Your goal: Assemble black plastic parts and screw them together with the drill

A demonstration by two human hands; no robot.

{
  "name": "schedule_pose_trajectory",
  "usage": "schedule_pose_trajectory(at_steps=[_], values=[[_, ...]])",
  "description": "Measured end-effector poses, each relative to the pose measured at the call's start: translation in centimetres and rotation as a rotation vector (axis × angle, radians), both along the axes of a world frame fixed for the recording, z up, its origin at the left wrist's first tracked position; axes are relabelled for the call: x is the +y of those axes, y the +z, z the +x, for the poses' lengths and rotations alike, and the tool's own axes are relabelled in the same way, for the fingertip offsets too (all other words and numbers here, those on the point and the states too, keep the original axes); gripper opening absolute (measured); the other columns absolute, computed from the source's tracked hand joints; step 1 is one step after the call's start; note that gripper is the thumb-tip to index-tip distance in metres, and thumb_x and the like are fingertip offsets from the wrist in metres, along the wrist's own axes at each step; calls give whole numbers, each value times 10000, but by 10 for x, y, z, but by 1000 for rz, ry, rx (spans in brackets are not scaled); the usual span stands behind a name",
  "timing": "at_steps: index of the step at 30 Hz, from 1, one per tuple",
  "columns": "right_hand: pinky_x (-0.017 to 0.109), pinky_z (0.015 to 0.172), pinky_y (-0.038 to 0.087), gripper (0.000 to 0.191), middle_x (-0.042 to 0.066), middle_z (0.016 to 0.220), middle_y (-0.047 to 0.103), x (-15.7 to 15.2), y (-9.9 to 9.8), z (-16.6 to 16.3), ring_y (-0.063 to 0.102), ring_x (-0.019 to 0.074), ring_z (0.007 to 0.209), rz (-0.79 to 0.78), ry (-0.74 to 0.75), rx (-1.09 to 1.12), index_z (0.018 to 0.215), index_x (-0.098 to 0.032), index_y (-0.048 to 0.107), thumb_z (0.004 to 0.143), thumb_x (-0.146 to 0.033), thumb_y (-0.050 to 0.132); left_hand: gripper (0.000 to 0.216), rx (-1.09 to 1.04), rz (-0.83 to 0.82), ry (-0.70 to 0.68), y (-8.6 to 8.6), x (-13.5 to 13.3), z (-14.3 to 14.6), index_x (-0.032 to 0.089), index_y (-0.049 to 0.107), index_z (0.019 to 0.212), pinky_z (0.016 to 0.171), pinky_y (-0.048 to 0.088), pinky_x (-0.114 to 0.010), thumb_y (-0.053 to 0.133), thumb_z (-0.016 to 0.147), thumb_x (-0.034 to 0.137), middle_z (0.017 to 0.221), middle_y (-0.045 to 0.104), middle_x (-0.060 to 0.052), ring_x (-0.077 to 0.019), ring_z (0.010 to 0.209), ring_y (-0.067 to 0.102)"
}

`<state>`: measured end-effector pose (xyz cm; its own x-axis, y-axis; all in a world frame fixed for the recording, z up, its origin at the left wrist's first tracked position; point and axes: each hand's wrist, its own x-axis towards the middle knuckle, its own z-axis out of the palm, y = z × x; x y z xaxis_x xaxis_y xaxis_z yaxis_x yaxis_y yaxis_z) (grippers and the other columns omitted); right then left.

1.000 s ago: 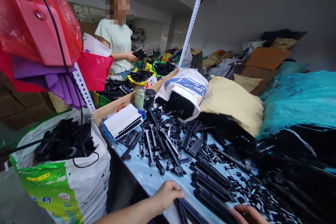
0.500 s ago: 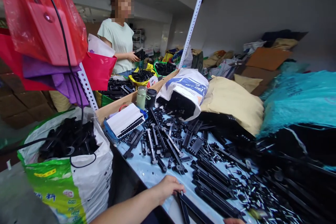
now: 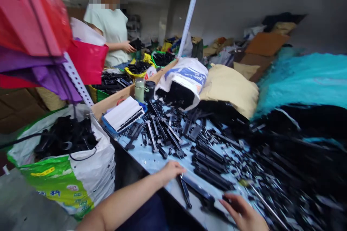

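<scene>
My left hand (image 3: pixel 170 170) rests near the front edge of the pale blue table (image 3: pixel 143 158), its fingers curled at the end of a long black plastic strip (image 3: pixel 199 189). My right hand (image 3: pixel 241 211) lies low at the front with fingers spread flat over black strips and small loose parts. A row of stacked black strips (image 3: pixel 208 166) sits just beyond both hands. Further back, several more black plastic pieces (image 3: pixel 162 133) are scattered over the table.
A white and green sack (image 3: pixel 65 177) full of black parts stands left of the table. A white notebook (image 3: pixel 123 113), a green bottle (image 3: pixel 139 89), an open white bag (image 3: pixel 187 79) and a tan sack (image 3: pixel 230 86) lie behind. Another person (image 3: pixel 111 29) stands far left.
The view has swung down and to the right and is blurred. My right hand has come up into view over the strips. My left hand stays at the strip's end.
</scene>
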<state>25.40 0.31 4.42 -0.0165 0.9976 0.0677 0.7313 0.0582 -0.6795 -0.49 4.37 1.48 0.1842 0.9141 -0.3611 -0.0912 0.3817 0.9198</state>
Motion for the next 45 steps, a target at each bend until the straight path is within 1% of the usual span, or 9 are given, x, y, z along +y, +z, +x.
schedule_pose_trajectory(at_steps=[8,14,18,21,24,28,31,35,45], values=[[302,587,510,409,62,694,670,-8,6,-3,625,184,609,41,12,70,761,-175,618,723,-581,593,408,-24,-29,-94,-10,1,-7,140,522,590,891,382,-344,776,512,449,927,641,-66,-189,918,558],[252,571,463,186,20,678,614,-8,-1,-6,578,135,583,53,158,-30,748,-177,585,795,-356,597,525,5,-67,-107,-6,0,-7,173,565,918,716,464,-313,799,511,410,892,633,-43,-142,754,592],[236,613,430,47,38,754,595,-7,4,-12,566,141,677,107,263,-299,768,-171,587,807,-165,562,541,66,-62,-134,-7,3,-8,166,599,932,715,474,-317,788,507,443,891,642,-57,-162,784,601],[246,630,428,87,61,766,595,-6,7,-17,568,167,729,144,361,-473,765,-160,592,820,-124,535,498,204,120,-155,-4,-1,-6,151,600,954,793,469,-375,725,596,474,919,650,-86,-210,873,602],[258,647,453,142,74,764,601,-7,0,-16,575,174,742,201,419,-506,815,-157,615,872,-169,485,438,521,610,-149,5,-15,7,150,569,1066,954,376,-430,632,730,425,1126,598,-126,-257,1093,521],[298,773,498,249,105,983,628,-18,-26,-6,600,179,890,307,370,-305,1057,-176,601,918,-292,431,460,848,1104,-525,11,-34,45,154,505,1181,1020,269,-457,594,786,371,1226,535,-137,-286,1205,416],[345,865,486,401,127,1170,579,-30,-49,4,570,202,1039,339,336,-197,1273,-184,472,903,-340,465,541,1013,1034,-665,2,-34,69,109,490,1180,906,344,-445,632,757,414,1099,574,-159,-308,1073,485],[355,799,490,432,132,1018,638,-35,-67,17,596,208,915,362,357,-271,1285,-147,462,906,-354,456,471,1031,1015,-661,-13,-27,74,125,478,1175,834,360,-391,610,790,363,1070,571,-132,-284,1017,497],[271,687,466,423,84,895,616,-15,-58,36,546,168,798,287,667,-423,1276,-181,493,922,-400,419,456,1032,1045,-705,-12,-24,73,148,508,1109,820,363,-390,609,773,438,1030,571,-120,-282,1003,494]])
